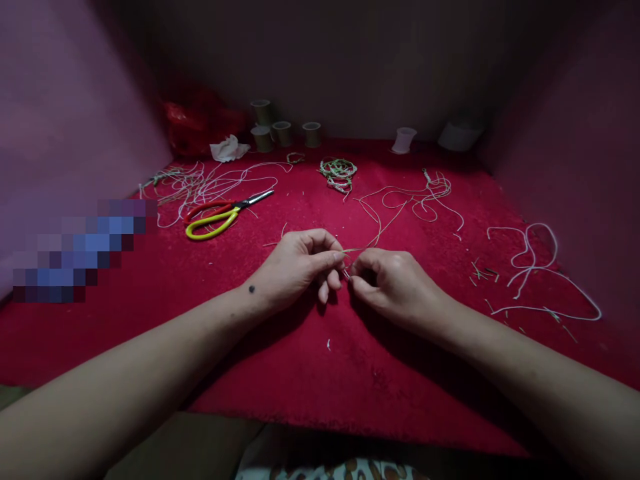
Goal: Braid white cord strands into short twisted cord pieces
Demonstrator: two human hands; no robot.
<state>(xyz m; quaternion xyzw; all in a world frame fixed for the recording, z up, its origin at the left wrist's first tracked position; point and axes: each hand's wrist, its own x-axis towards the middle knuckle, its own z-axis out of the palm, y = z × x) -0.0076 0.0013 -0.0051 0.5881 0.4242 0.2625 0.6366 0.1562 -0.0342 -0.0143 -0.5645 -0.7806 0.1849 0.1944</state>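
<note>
My left hand (295, 267) and my right hand (390, 283) meet over the middle of a red cloth (310, 373). Both pinch the near end of a thin pale cord (380, 230), fingertips almost touching. The cord runs away from my fingers toward loose loops at the back right. Each hand has its fingers curled tight around the strand. What the cord end looks like between the fingertips is hidden.
Scissors with red and yellow handles (220, 217) lie at the left beside tangled cords (200, 183). A small coil of green-and-white cord (339, 170) sits behind. Spools (283, 132), a white cup (403, 140), crumpled paper (229, 149) and a red bag (197, 123) line the back wall. White cord (537, 267) lies right.
</note>
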